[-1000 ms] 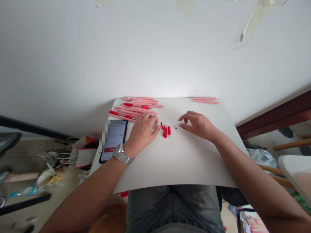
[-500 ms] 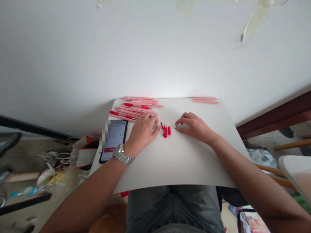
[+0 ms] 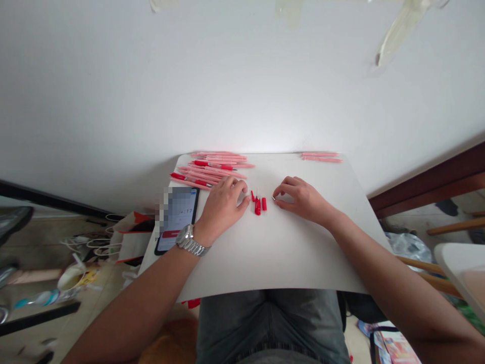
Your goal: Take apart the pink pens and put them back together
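Note:
My left hand (image 3: 224,203), with a metal watch on its wrist, rests curled on the white board (image 3: 273,253); what its fingers hold, if anything, is hidden. Just right of it lie a few small red pen parts (image 3: 258,203). My right hand (image 3: 299,199) pinches a tiny dark metal piece (image 3: 274,197) between thumb and forefinger, close to the red parts. A heap of pink and red pens (image 3: 212,168) lies at the board's far left.
Two pink pens (image 3: 321,156) lie at the far right of the board. A phone (image 3: 177,217) with a lit screen sits at the board's left edge. A white wall stands behind. Cables and clutter cover the floor at left; wooden furniture stands at right.
My right hand has slid left and closed its thumb and forefinger on the tiny dark piece. My left hand has not moved.

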### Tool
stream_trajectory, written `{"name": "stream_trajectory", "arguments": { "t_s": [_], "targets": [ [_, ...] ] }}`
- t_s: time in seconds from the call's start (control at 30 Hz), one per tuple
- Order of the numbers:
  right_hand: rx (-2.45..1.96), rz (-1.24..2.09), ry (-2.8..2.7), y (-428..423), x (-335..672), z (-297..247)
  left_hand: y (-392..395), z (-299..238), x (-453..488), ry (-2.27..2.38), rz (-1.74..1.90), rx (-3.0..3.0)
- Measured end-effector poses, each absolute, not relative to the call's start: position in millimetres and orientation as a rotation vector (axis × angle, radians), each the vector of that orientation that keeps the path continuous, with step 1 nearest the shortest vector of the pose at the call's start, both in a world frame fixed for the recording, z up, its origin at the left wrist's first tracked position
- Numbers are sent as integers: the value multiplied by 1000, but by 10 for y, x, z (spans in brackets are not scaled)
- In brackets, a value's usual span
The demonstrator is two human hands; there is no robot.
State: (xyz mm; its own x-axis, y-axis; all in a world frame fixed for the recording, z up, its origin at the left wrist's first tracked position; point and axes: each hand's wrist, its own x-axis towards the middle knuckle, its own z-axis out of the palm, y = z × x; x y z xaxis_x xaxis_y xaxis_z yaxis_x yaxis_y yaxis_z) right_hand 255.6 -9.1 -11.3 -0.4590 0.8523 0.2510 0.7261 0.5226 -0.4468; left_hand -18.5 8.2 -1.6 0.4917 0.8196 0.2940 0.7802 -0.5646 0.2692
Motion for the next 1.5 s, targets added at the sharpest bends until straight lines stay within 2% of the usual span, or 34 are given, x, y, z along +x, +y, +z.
{"name": "stream_trajectory", "arguments": {
  "t_s": [1.03,1.5],
  "targets": [
    [-1381,285,-2330,-110,2417,-126,87,-22,-172,1407,604,2618],
    [-1258,298,-2363,-120,2362,-161,85,-24,-179,1407,613,2631]
  ]
}}
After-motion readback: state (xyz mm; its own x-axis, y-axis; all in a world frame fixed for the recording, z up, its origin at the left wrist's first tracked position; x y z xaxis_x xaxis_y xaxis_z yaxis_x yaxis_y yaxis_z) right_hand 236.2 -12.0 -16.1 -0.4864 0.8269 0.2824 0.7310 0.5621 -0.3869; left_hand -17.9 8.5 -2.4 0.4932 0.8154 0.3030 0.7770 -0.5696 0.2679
